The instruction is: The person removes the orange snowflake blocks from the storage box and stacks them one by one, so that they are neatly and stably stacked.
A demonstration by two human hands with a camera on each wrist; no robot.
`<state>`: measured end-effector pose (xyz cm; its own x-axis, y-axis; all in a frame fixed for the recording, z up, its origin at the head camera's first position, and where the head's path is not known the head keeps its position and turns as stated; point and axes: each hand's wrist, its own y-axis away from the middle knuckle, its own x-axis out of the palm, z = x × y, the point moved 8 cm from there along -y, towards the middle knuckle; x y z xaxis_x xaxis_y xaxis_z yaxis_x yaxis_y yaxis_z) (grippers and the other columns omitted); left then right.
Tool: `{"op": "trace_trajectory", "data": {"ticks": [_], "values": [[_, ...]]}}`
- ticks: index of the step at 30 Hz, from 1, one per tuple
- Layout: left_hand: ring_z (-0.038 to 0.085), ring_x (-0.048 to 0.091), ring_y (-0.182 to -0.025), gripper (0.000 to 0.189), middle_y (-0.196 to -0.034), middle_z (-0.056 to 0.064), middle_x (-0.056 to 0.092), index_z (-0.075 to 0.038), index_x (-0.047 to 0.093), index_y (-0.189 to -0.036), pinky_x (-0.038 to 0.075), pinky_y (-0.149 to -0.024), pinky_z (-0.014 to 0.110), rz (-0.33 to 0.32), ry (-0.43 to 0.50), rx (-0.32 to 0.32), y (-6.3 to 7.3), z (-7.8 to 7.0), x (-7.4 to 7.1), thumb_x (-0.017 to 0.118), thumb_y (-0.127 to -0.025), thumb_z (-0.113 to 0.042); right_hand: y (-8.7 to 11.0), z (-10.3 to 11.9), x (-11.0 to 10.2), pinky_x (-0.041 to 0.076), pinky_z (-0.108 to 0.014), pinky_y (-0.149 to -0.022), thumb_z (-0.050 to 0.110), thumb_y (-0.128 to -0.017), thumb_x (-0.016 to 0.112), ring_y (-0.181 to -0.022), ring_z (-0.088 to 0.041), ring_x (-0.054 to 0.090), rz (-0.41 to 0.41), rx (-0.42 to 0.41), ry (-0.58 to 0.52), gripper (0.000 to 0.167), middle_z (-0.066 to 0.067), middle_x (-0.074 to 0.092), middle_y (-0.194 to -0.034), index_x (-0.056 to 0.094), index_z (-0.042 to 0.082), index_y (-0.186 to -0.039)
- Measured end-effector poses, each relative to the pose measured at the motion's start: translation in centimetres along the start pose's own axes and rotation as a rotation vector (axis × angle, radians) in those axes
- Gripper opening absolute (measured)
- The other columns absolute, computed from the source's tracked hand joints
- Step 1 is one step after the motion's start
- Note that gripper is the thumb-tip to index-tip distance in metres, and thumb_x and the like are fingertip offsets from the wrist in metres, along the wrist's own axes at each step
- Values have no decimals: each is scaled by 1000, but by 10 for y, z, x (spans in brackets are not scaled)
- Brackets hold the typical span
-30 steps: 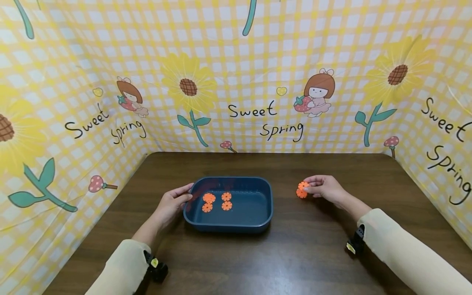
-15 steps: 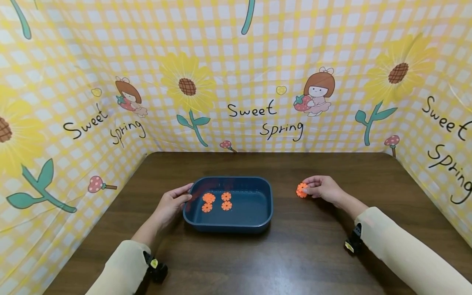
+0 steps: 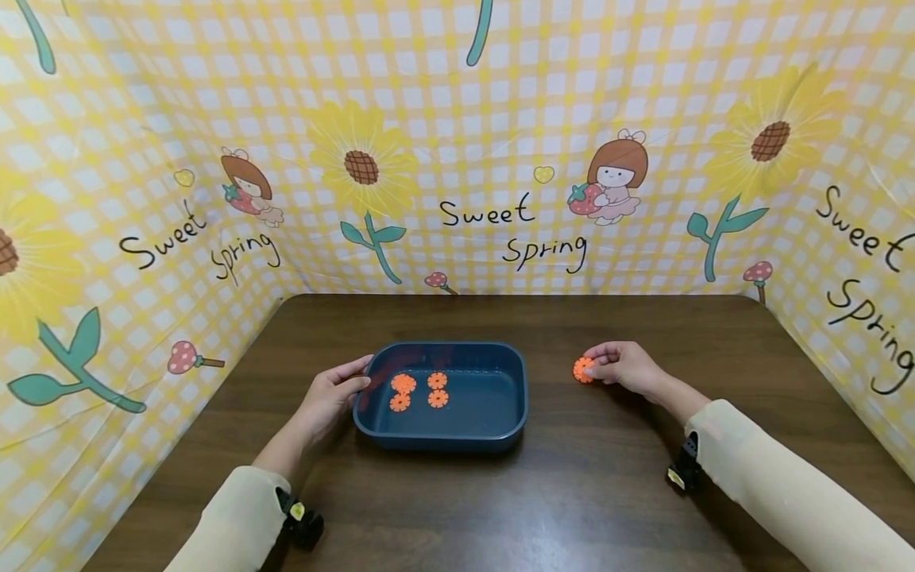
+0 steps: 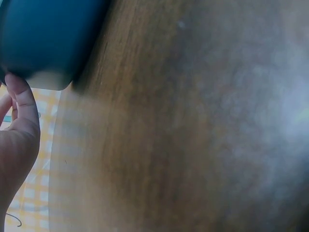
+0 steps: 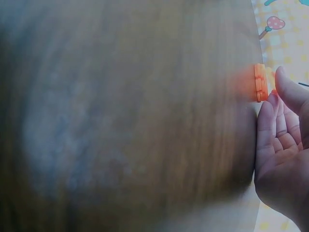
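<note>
A dark blue rectangular tub (image 3: 441, 438) stands on the table, left of centre. My left hand (image 3: 331, 401) grips its left end, thumb and fingers at the rim; in the left wrist view the thumb (image 4: 21, 96) lies against the end wall. Several orange notched, flower-shaped plastic discs (image 3: 438, 399) lie on the tub's floor, toward its left side. Right of the tub, my right hand (image 3: 629, 369) pinches orange notched discs (image 3: 582, 369) between thumb and fingers. They overlap face to face, and the right wrist view shows the orange stack (image 5: 260, 82) edge-on.
The brown wooden table (image 3: 608, 492) reaches back to a yellow checked cloth (image 3: 479, 143) printed with flowers, which hangs behind and at both sides. Each wrist carries a small black camera (image 3: 306, 528) near the sleeve cuff.
In the right hand, the two orange discs have slid from a figure-eight offset to nearly lined up, one over the other. The left hand and the tub stay in place.
</note>
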<state>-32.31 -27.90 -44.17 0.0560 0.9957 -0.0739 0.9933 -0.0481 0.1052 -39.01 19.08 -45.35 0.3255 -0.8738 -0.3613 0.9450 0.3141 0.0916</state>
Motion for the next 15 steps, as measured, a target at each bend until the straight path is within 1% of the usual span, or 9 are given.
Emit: {"op": "trace_trajectory", "data": {"ticks": [7, 15], "values": [[14, 60, -106, 50, -141, 21, 48, -1, 44, -144, 51, -89, 33, 4, -2, 1, 0, 1, -1, 59, -97, -9, 0, 2, 1, 52, -29, -65, 9, -85, 75, -77, -16, 58, 3, -8, 12, 42, -9, 63, -91, 59, -10, -119], [15, 61, -105, 50, -139, 20, 50, -2, 45, -144, 52, -87, 32, 3, -1, -2, 0, 0, 0, 60, -97, -10, 2, 1, -2, 50, -29, -62, 9, -85, 76, -75, -17, 57, -2, -9, 27, 41, -11, 63, -90, 59, -9, -118]]}}
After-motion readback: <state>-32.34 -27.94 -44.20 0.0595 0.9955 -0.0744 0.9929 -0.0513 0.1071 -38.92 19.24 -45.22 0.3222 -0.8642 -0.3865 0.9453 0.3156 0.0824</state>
